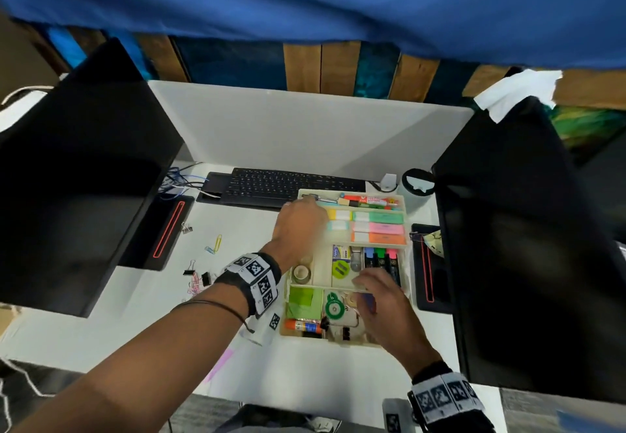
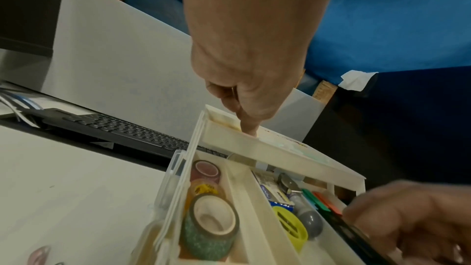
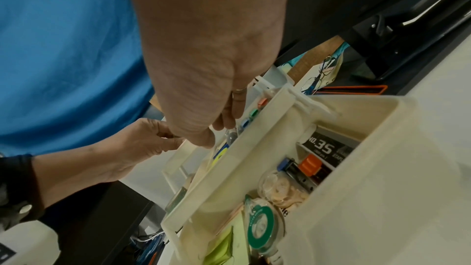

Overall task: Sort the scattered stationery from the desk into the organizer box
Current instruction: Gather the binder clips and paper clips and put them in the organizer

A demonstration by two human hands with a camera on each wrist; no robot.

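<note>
The cream organizer box stands mid-desk with its tiered trays fanned out. My left hand pinches the far left corner of the upper tray, which holds pastel highlighters and pens. My right hand has curled fingers on the near rim of the middle tray, beside the black markers. Tape rolls fill the left slot. Loose on the desk to the left lie paper clips and binder clips.
A black keyboard lies right behind the box. Dark monitors flank the desk on both sides, the right one close to the box. A pink note lies near the front edge. Cables trail at back left.
</note>
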